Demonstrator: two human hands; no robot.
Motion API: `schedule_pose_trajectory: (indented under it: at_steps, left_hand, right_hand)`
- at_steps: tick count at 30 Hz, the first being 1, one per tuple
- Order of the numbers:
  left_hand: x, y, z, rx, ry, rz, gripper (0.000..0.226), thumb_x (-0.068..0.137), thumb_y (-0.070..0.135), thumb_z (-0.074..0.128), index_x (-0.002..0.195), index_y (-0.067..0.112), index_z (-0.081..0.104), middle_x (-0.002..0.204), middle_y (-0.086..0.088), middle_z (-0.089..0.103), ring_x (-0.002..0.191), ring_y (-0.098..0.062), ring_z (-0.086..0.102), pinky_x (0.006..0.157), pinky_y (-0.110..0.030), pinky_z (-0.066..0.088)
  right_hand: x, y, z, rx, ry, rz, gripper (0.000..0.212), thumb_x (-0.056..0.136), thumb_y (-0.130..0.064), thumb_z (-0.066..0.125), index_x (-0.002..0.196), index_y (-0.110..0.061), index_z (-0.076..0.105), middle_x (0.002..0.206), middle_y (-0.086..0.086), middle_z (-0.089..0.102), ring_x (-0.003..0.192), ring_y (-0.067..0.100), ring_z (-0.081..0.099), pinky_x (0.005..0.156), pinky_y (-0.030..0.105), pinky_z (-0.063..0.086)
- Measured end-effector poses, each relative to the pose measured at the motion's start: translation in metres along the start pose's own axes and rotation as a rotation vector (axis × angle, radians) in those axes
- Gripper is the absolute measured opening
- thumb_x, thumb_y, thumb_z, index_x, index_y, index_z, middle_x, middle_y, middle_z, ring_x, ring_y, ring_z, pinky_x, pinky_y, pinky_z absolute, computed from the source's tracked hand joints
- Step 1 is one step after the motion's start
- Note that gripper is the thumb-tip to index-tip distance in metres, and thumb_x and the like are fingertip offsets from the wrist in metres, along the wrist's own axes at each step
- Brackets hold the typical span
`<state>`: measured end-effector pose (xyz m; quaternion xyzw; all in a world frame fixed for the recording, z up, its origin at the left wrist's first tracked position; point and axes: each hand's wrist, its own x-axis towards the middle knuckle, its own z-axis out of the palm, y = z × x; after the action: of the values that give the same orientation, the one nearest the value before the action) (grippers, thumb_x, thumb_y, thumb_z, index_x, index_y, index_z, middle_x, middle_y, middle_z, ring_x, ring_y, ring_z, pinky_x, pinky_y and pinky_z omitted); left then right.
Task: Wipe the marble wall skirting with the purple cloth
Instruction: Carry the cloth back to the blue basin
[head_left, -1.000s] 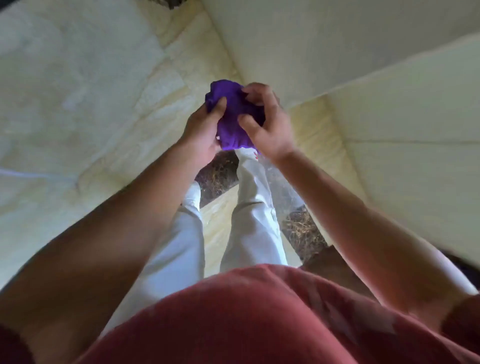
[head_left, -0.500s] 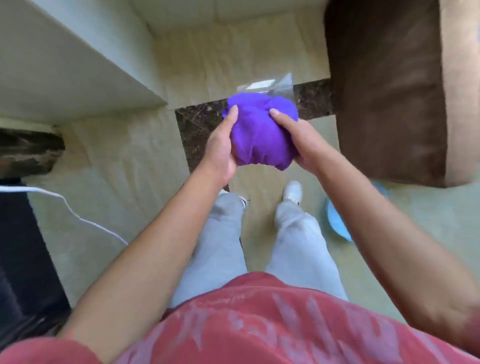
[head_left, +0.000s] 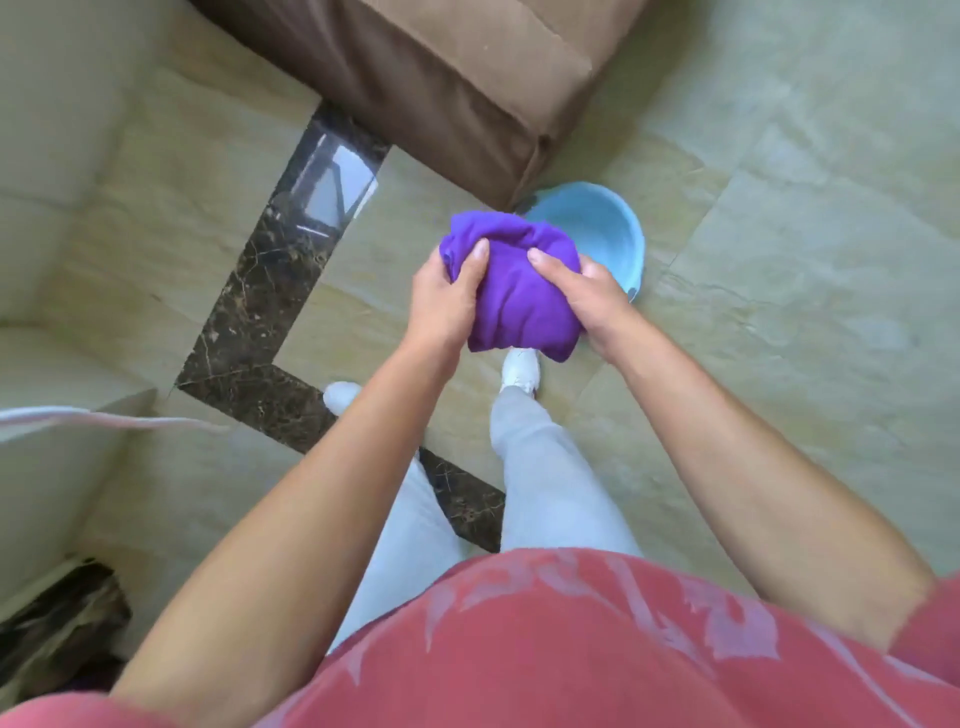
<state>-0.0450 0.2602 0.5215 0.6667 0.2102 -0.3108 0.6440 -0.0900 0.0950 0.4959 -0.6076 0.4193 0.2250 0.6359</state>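
A bunched purple cloth (head_left: 524, 296) is held in front of me at about waist height, above the floor. My left hand (head_left: 447, 296) grips its left side and my right hand (head_left: 592, 296) grips its right side, thumbs on top. The pale wall with its light marble skirting (head_left: 62, 291) runs along the left of the view, apart from the cloth. A dark marble band (head_left: 260, 291) is inlaid in the floor beside it.
A light blue bucket (head_left: 613, 228) stands on the floor just beyond my right hand, next to a brown sofa (head_left: 441, 78) at the top. A white cable (head_left: 104, 418) crosses at the left. My white shoes (head_left: 519, 366) stand on the beige marble floor (head_left: 779, 234).
The view has swung from the wall to the floor, sofa and bucket. Both hands keep hold of the cloth, which now hangs over the spot beside the blue bucket.
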Motion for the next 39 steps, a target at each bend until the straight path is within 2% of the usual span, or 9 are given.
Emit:
schedule_pose_trajectory:
  at_steps: [5, 8, 11, 16, 19, 22, 26, 31, 39]
  left_hand:
    - [0.029, -0.018, 0.085, 0.131, -0.167, -0.102, 0.021, 0.095, 0.032, 0.062, 0.109, 0.018, 0.070, 0.115, -0.007, 0.075, 0.112, -0.023, 0.070, 0.103, -0.046, 0.054]
    - [0.063, -0.039, 0.120, 0.373, -0.242, -0.187, 0.018, 0.089, 0.044, 0.065, 0.098, 0.028, 0.070, 0.107, -0.005, 0.076, 0.106, -0.026, 0.072, 0.095, -0.057, 0.057]
    - [0.124, -0.059, 0.143, 0.664, -0.333, -0.161, 0.042, 0.075, 0.061, 0.063, 0.094, 0.024, 0.068, 0.101, -0.010, 0.076, 0.098, -0.033, 0.073, 0.085, -0.058, 0.059]
    - [0.203, -0.055, 0.197, 0.968, -0.482, -0.113, 0.029, 0.094, 0.030, 0.066, 0.110, 0.006, 0.065, 0.111, -0.019, 0.073, 0.094, -0.027, 0.066, 0.093, -0.041, 0.054]
    - [0.251, -0.070, 0.215, 1.091, -0.558, -0.144, 0.030, 0.094, 0.020, 0.065, 0.118, 0.003, 0.063, 0.106, -0.017, 0.069, 0.095, -0.028, 0.067, 0.092, -0.047, 0.056]
    - [0.283, -0.089, 0.236, 1.187, -0.609, -0.122, 0.034, 0.094, 0.013, 0.062, 0.127, 0.006, 0.060, 0.120, -0.018, 0.068, 0.107, -0.031, 0.067, 0.094, -0.043, 0.056]
    - [0.330, -0.134, 0.250, 1.258, -0.579, -0.136, 0.042, 0.088, 0.001, 0.053, 0.129, 0.008, 0.057, 0.122, -0.014, 0.065, 0.109, -0.026, 0.063, 0.089, -0.034, 0.052]
    - [0.397, -0.225, 0.254, 1.281, -0.488, -0.222, 0.055, 0.080, -0.003, 0.048, 0.133, 0.012, 0.053, 0.125, -0.010, 0.062, 0.113, -0.026, 0.061, 0.096, -0.037, 0.054]
    - [0.480, -0.344, 0.242, 1.362, -0.400, -0.093, 0.051, 0.084, 0.002, 0.050, 0.132, 0.016, 0.058, 0.117, -0.006, 0.065, 0.110, -0.024, 0.061, 0.090, -0.025, 0.045]
  right_hand:
    - [0.019, 0.029, -0.106, 0.063, 0.021, 0.068, 0.052, 0.070, -0.047, 0.080, 0.110, -0.015, 0.069, 0.119, 0.016, 0.074, 0.111, 0.029, 0.071, 0.098, 0.052, 0.054]
    - [0.035, 0.043, -0.145, 0.115, 0.145, 0.048, 0.035, 0.077, -0.034, 0.078, 0.103, -0.016, 0.064, 0.115, 0.017, 0.073, 0.095, 0.024, 0.071, 0.088, 0.046, 0.057]
    - [0.065, 0.053, -0.163, 0.147, 0.237, 0.075, 0.034, 0.077, -0.031, 0.080, 0.101, -0.020, 0.060, 0.108, 0.011, 0.071, 0.089, 0.020, 0.068, 0.076, 0.036, 0.056]
    - [0.124, 0.072, -0.181, 0.238, 0.209, 0.181, 0.084, 0.085, -0.008, 0.078, 0.153, -0.025, 0.032, 0.114, 0.002, 0.069, 0.092, 0.014, 0.071, 0.070, 0.027, 0.058]
    - [0.166, 0.091, -0.178, 0.219, 0.178, 0.242, 0.071, 0.083, -0.007, 0.079, 0.144, -0.023, 0.045, 0.117, 0.007, 0.067, 0.100, 0.019, 0.069, 0.079, 0.034, 0.059]
    - [0.211, 0.111, -0.176, 0.151, 0.293, 0.300, 0.060, 0.074, -0.024, 0.085, 0.127, -0.020, 0.056, 0.119, 0.007, 0.070, 0.106, 0.024, 0.071, 0.094, 0.043, 0.058]
    - [0.271, 0.140, -0.173, -0.059, 0.394, 0.300, 0.059, 0.078, -0.033, 0.083, 0.126, -0.018, 0.052, 0.116, 0.002, 0.062, 0.103, 0.021, 0.061, 0.089, 0.028, 0.047]
    - [0.359, 0.208, -0.175, -0.173, 0.473, 0.243, 0.045, 0.084, -0.033, 0.076, 0.119, -0.018, 0.052, 0.076, -0.016, 0.047, 0.083, 0.020, 0.053, 0.082, 0.033, 0.044]
    - [0.458, 0.304, -0.160, -0.299, 0.467, 0.213, 0.020, 0.092, -0.022, 0.066, 0.102, -0.025, 0.049, 0.077, -0.011, 0.047, 0.079, 0.020, 0.052, 0.071, 0.029, 0.041]
